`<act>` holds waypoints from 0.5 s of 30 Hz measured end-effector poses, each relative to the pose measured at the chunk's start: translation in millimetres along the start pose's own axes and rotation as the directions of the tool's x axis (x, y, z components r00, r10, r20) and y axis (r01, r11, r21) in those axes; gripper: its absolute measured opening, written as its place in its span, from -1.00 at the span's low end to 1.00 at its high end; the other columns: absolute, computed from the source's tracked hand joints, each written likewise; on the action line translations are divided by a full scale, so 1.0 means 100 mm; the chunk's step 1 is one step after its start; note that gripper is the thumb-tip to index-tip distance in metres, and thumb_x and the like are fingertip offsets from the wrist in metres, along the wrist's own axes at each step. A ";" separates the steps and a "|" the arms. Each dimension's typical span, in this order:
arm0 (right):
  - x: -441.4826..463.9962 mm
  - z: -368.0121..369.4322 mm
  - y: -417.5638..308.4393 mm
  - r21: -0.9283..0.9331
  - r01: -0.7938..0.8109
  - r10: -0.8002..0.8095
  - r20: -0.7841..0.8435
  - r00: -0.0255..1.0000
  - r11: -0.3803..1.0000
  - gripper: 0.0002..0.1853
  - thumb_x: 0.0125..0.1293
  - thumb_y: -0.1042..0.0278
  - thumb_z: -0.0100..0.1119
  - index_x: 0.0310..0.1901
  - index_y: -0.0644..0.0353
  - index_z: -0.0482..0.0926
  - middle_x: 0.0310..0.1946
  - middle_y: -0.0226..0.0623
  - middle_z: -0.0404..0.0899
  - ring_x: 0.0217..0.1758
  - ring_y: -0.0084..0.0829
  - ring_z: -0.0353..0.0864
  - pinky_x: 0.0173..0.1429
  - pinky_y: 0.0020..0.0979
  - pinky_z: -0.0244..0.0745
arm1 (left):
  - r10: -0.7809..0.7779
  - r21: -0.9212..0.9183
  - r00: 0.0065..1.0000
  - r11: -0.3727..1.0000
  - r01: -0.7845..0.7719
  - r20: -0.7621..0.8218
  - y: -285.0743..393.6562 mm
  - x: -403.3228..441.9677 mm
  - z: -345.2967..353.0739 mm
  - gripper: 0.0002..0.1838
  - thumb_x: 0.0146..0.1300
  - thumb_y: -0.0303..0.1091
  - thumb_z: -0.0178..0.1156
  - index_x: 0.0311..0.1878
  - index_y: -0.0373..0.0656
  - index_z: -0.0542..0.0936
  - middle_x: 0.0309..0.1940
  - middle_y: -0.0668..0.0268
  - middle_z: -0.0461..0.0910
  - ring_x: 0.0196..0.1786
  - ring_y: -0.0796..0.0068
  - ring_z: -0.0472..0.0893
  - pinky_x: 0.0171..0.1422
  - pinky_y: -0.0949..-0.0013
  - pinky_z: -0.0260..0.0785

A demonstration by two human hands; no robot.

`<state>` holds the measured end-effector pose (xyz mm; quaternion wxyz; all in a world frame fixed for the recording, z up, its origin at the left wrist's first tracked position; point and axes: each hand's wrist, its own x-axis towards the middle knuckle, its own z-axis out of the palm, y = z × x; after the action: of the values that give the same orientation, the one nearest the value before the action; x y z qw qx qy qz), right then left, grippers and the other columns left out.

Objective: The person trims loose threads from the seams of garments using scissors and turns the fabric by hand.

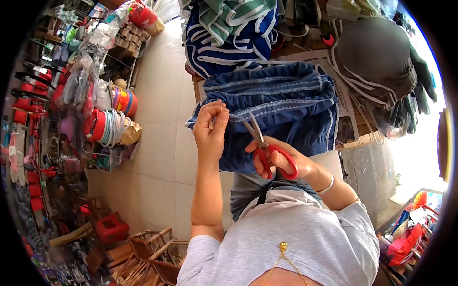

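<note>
Blue trousers (286, 121) with white stripes and pale seam stitching lie bunched over the table edge and my lap. My left hand (211, 126) is closed at the garment's left side, fingertips pinched together near the seam; whether cloth or a thread is between them is too small to tell. My right hand (281, 159) grips a pair of scissors (260, 136) by its red handles. The blades are parted and point up and left, with their tips close to the stitched seam, a short way right of my left fingers.
Behind the trousers is a pile of blue and green striped clothes (229, 43). A dark grey round-topped item (374, 45) sits on dark striped clothing at the right. Shelves of goods, including a coil of pale tubing (113, 128), line the left. Wooden stools (148, 252) stand lower left.
</note>
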<state>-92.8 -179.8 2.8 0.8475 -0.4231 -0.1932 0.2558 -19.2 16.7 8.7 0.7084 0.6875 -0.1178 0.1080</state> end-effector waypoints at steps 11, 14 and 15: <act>0.22 -0.04 0.11 0.062 -0.079 0.079 0.003 0.997 0.995 -0.25 0.32 -0.32 -0.04 0.13 0.36 0.35 -0.51 -0.36 0.49 -0.57 -0.60 0.47 -0.48 -0.62 0.33 | 0.018 -0.091 1.000 0.996 -0.019 -0.015 -0.04 0.02 0.02 -0.93 0.30 -0.49 0.20 -0.21 -0.28 0.56 -0.14 0.30 0.54 0.09 0.42 0.51 0.19 0.44 0.32; 0.26 -0.04 0.09 0.062 -0.076 0.076 0.008 0.997 0.995 -0.25 0.33 -0.31 -0.04 0.13 0.36 0.36 -0.52 -0.36 0.48 -0.57 -0.60 0.47 -0.49 -0.62 0.33 | 0.015 -0.107 1.000 0.994 -0.017 -0.019 -0.04 0.03 0.02 -0.93 0.30 -0.49 0.20 -0.22 -0.28 0.56 -0.14 0.30 0.54 0.10 0.40 0.51 0.19 0.43 0.32; 0.26 -0.04 0.09 0.063 -0.074 0.074 0.005 0.997 0.995 -0.25 0.33 -0.31 -0.04 0.13 0.35 0.36 -0.52 -0.36 0.48 -0.57 -0.60 0.47 -0.49 -0.62 0.33 | 0.019 -0.102 1.000 0.995 -0.020 -0.019 -0.04 0.03 0.02 -0.93 0.30 -0.49 0.20 -0.22 -0.28 0.56 -0.14 0.30 0.54 0.10 0.39 0.51 0.20 0.41 0.31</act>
<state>-72.3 -161.7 -3.9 0.8502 -0.4026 -0.1703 0.2935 -15.2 14.5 5.3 0.7426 0.6481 -0.1235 0.1148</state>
